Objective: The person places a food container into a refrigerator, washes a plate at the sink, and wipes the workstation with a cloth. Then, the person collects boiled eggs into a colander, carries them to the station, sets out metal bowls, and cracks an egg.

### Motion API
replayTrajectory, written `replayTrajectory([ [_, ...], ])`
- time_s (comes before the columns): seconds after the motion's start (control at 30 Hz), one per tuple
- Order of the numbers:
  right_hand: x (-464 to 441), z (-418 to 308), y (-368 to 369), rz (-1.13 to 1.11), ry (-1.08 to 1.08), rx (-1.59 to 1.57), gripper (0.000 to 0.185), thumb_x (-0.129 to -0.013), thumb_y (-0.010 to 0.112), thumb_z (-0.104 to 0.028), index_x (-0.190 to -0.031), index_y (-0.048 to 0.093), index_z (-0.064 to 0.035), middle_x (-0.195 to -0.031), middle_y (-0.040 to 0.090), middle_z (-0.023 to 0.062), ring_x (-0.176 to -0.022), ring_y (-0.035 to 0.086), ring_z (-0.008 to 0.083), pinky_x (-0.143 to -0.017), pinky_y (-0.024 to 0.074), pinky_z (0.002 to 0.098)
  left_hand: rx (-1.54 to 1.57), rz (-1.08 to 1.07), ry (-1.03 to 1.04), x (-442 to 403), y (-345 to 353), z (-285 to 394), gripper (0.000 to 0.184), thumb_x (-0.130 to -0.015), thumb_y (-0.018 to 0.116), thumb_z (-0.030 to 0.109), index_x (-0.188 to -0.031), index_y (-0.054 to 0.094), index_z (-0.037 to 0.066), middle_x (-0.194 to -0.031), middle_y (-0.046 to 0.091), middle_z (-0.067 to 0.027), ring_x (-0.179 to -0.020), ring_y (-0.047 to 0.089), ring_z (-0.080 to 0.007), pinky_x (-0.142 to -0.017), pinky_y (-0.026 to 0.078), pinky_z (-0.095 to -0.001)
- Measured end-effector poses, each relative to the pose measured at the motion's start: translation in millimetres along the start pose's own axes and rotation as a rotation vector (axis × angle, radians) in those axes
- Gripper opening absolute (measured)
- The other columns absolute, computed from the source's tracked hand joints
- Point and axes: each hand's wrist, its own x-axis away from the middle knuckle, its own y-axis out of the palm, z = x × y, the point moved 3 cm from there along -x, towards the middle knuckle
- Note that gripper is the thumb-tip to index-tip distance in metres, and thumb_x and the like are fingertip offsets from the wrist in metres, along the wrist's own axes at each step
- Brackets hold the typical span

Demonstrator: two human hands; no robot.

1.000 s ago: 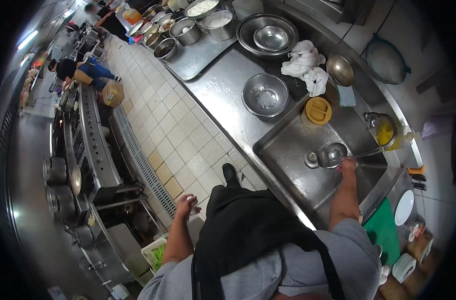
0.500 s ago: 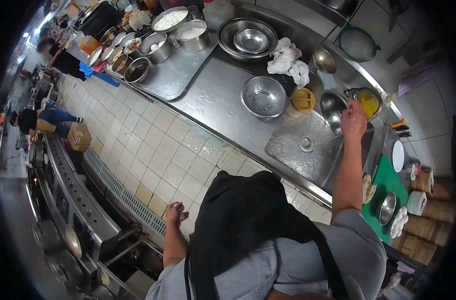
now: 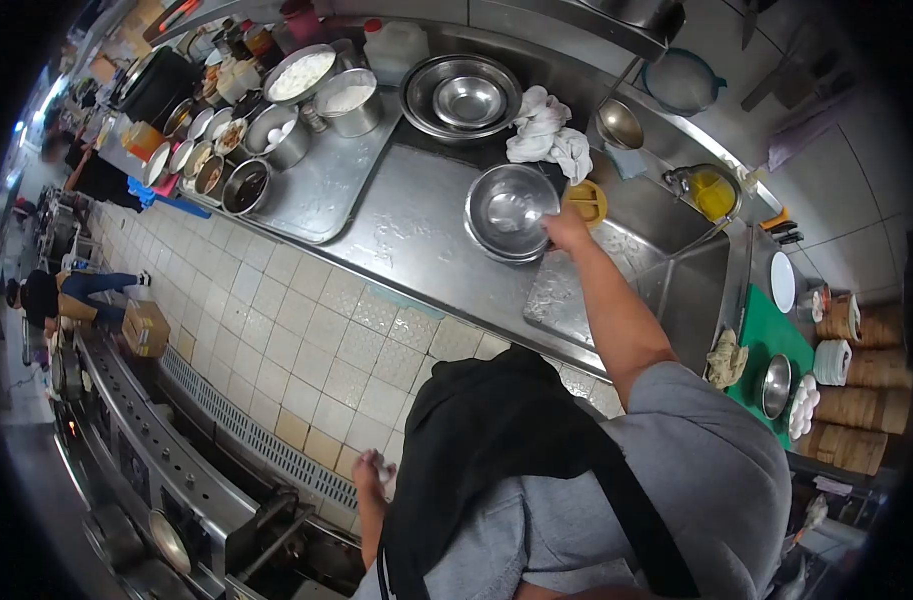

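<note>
My right hand [image 3: 567, 228] has its fingers closed on the right rim of a steel bowl [image 3: 510, 212] on the metal counter. A second rim shows under this bowl, so two bowls seem stacked. Just behind the hand is a yellow-lidded container [image 3: 589, 201], partly hidden. My left hand [image 3: 373, 470] hangs low over the floor, its fingers curled around something small and pale that I cannot make out. The sink [image 3: 692, 290] lies to the right of my right forearm.
Nested steel bowls [image 3: 470, 102], a white cloth [image 3: 549, 135] and a tray [image 3: 322, 205] with food containers stand along the counter. A green board [image 3: 777, 335] is at the right. The stove [image 3: 147, 440] is at the left; two people are farther off.
My right hand has moved left from the sink to the counter bowl, and the steel bowl it held has left the sink. The view has shifted; my left hand stays low and curled.
</note>
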Motion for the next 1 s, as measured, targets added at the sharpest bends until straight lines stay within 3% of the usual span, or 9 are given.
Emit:
replayTrajectory([
  [0.1,38.3,-43.9,-6.2,-0.030,0.014,-0.169,0.037,-0.074,0.063,-0.011,-0.108,0.061,0.0041,-0.094,0.066,0.0180,-0.081,0.066,0.0292,-0.066,0.0541,0.0395,-1.097,-0.114,0.325,-2.0,-23.4,-45.8,0.033,-0.091,0.052,0.028,-0.114,0.067,0.008,-0.108,0.067,-0.0141,-0.103,0.063,-0.0310,-0.093,0.048,-0.0411],
  [0.2,-0.1,-49.3,7.0,-0.119,-0.043,-0.263,0.035,-0.073,0.062,-0.008,-0.106,0.060,0.0042,-0.091,0.065,0.0162,-0.073,0.064,0.0269,-0.053,0.0524,0.0384,-1.230,-0.179,0.455,-28.6,-42.2,-122.4,0.035,-0.092,0.052,0.029,-0.117,0.066,0.009,-0.117,0.064,-0.0141,-0.111,0.059,-0.0313,-0.096,0.046,-0.0429],
  [0.4,-46.2,-153.5,19.4,-0.088,-0.051,-0.757,0.025,-0.079,0.063,-0.006,-0.101,0.054,0.0027,-0.078,0.056,0.0089,-0.057,0.058,0.0205,-0.049,0.0571,0.0358,-1.221,-0.154,0.578,-21.4,-44.8,-116.4,0.034,-0.091,0.056,0.026,-0.118,0.064,0.006,-0.116,0.065,-0.0126,-0.110,0.060,-0.0290,-0.094,0.047,-0.0394],
  [0.5,-75.0,-175.8,27.7,-0.242,-0.011,-0.955,0.035,-0.085,0.063,-0.009,-0.109,0.049,0.0111,-0.091,0.059,0.0173,-0.073,0.065,0.0282,-0.061,0.0622,0.0380,-0.730,-0.052,0.130,34.8,-9.3,-18.5,0.032,-0.089,0.059,0.020,-0.115,0.064,0.001,-0.111,0.067,-0.0108,-0.105,0.062,-0.0241,-0.090,0.048,-0.0348],
  [0.6,-48.4,-180.3,10.2,-0.250,0.026,-0.970,0.036,-0.089,0.065,-0.022,-0.114,0.054,0.0014,-0.095,0.060,0.0144,-0.075,0.064,0.0246,-0.068,0.0587,0.0371,-0.312,-0.095,0.391,12.0,-10.6,-19.7,0.027,-0.086,0.061,0.014,-0.107,0.065,-0.002,-0.107,0.066,-0.0122,-0.100,0.062,-0.0210,-0.087,0.048,-0.0333],
  [0.73,7.9,-106.7,-37.1,-0.144,-0.114,-0.573,0.048,-0.086,0.071,-0.029,-0.121,0.056,0.0005,-0.106,0.063,0.0098,-0.084,0.064,0.0180,-0.071,0.0535,0.0307,-0.297,-0.165,0.078,-44.9,-23.3,-18.8,0.026,-0.086,0.061,0.014,-0.108,0.065,0.001,-0.112,0.064,-0.0151,-0.100,0.061,-0.0233,-0.086,0.048,-0.0355],
  [0.8,22.6,-21.8,-74.6,0.166,-0.263,-0.211,0.046,-0.085,0.071,-0.029,-0.119,0.059,-0.0013,-0.108,0.065,0.0111,-0.091,0.064,0.0214,-0.081,0.0522,0.0336,-0.770,-0.235,0.318,-59.5,-27.2,-11.2,0.026,-0.086,0.061,0.015,-0.109,0.064,0.002,-0.113,0.063,-0.0148,-0.100,0.061,-0.0236,-0.086,0.048,-0.0360],
  [0.93,135.0,106.3,-213.4,0.768,0.106,0.623,0.037,-0.079,0.069,-0.030,-0.115,0.065,-0.0220,-0.127,0.058,0.0120,-0.121,0.051,0.0319,-0.101,0.0405,0.0454,-1.323,-0.328,0.711,-98.2,-36.7,3.3,0.028,-0.087,0.061,0.016,-0.111,0.062,0.002,-0.115,0.062,-0.0143,-0.100,0.060,-0.0242,-0.087,0.048,-0.0370],
  [1.0,185.9,131.0,-267.0,0.675,0.529,1.010,0.057,-0.083,0.061,-0.044,-0.137,0.047,-0.0319,-0.152,0.030,0.0126,-0.139,0.030,0.0365,-0.106,0.0313,0.0558,-1.303,-0.341,0.822,-114.1,-34.2,27.1,0.029,-0.087,0.061,0.017,-0.112,0.062,0.003,-0.116,0.061,-0.0140,-0.100,0.060,-0.0246,-0.087,0.048,-0.0375],
])
